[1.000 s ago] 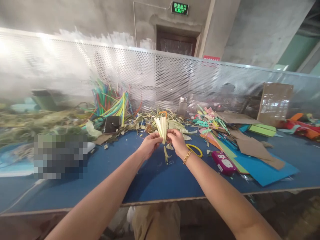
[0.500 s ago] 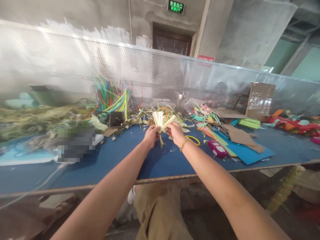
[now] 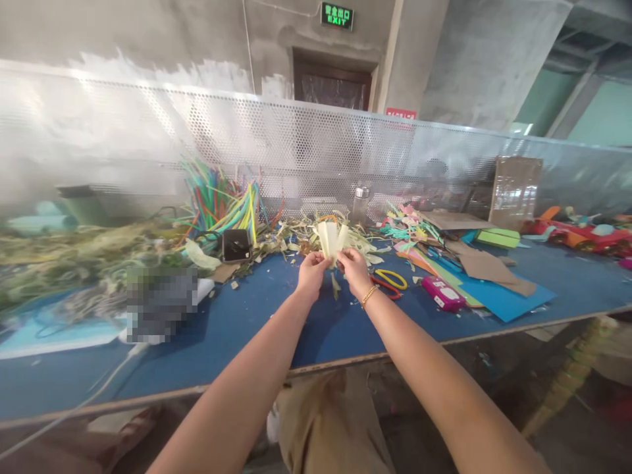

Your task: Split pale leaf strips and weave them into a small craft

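My left hand (image 3: 312, 275) pinches the lower left part of a pale cream bundle of corn husk (image 3: 328, 238), whose flat strips fan upward. On the other side, my right hand (image 3: 354, 270), with a gold bracelet at the wrist, has its fingers closed on the bundle's lower right. A thin pale green tail of husk hangs below, between the hands. Both hands are raised over the blue table (image 3: 266, 329). Loose husk scraps (image 3: 363, 247) lie behind them. Scissors with yellow and red handles (image 3: 392, 280) rest just right of my right hand.
Colourful pipe cleaners (image 3: 230, 207) and a black box (image 3: 236, 245) stand left. To the right lie a magenta object (image 3: 443, 293), blue sheets (image 3: 513, 299) and cardboard (image 3: 494, 266). A glass bottle (image 3: 361, 203) stands before the perforated metal screen (image 3: 320, 138). A white cable (image 3: 93, 395) crosses the front left edge.
The husk strip that leaned out to the right now stands closer against the rest of the bundle. My hands have drawn slightly nearer each other. The camera view has shifted a little.
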Demonstrator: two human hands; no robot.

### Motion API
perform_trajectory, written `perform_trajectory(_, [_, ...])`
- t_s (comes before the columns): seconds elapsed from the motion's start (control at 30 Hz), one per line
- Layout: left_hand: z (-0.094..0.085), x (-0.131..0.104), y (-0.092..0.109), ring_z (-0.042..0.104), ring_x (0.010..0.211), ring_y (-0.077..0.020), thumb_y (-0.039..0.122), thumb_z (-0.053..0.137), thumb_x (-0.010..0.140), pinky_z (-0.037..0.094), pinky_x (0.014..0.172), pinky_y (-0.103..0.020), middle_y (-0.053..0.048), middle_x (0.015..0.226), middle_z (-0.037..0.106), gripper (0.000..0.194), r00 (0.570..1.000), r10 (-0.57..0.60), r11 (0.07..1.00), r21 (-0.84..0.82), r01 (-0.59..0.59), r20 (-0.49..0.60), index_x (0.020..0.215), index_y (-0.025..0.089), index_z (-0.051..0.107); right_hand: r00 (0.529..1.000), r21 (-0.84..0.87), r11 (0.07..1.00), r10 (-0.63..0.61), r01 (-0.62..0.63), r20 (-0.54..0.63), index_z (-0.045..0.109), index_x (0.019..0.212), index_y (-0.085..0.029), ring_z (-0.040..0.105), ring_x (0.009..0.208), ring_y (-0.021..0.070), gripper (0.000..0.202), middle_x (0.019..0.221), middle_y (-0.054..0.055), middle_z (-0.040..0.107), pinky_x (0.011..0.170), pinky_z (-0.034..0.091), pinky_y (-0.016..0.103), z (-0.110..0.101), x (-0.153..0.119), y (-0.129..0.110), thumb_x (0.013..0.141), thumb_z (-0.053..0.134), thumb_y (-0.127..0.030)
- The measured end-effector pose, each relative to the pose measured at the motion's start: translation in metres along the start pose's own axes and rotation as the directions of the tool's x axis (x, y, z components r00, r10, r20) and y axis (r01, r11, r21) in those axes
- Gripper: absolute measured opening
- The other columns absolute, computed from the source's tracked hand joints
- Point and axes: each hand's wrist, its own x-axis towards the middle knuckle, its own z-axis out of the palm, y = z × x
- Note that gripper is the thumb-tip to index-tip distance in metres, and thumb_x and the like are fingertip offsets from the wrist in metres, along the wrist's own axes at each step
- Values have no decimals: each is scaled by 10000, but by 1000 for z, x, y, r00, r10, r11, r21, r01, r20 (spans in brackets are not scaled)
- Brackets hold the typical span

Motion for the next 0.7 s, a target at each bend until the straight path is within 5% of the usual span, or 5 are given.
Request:
perform_trajectory(0.13, [-1, 1, 3, 520, 584, -78, 281, 711, 562, 378, 507, -185, 44, 675, 531, 299, 993, -29, 994, -110, 17, -110, 748, 194, 495, 1000, 6, 1000, 6, -6, 22, 552, 669, -199, 506, 556, 113, 204, 579, -38, 572, 536, 381, 228, -3, -5, -8, 640, 638, -382])
perform_trajectory(0.37, [-4, 5, 6, 531, 545, -72, 221, 646, 552, 367, 486, -181, 33, 708, 576, 276, 988, -87, 982, -180, 64, -124, 764, 198, 471, 955, -53, 992, -97, 116, 279, 658, 687, -191, 598, 740, 186, 128, 681, 5, 656, 739, 471, 303, -10, -17, -19, 684, 579, -292])
perform_trajectory(0.57, [-12, 15, 1, 430, 436, -70, 202, 611, 543, 310, 443, -193, 74, 525, 457, 219, 983, 44, 995, -82, -59, -177, 696, 197, 455, 814, -363, 782, -296, 507, 499, 693, 772, -221, 580, 921, 217, 187, 868, 27, 680, 896, 420, 359, -12, -19, -14, 686, 540, -155])
perform_trajectory(0.7, [-20, 20, 5, 371, 416, -61, 249, 630, 569, 269, 427, -192, 89, 489, 406, 224, 947, 146, 988, -13, -156, -285, 673, 201, 438, 671, -394, 629, -287, 670, 683, 678, 718, -241, 568, 926, 219, 287, 837, 13, 685, 901, 411, 349, -10, -24, -15, 589, 515, -43])
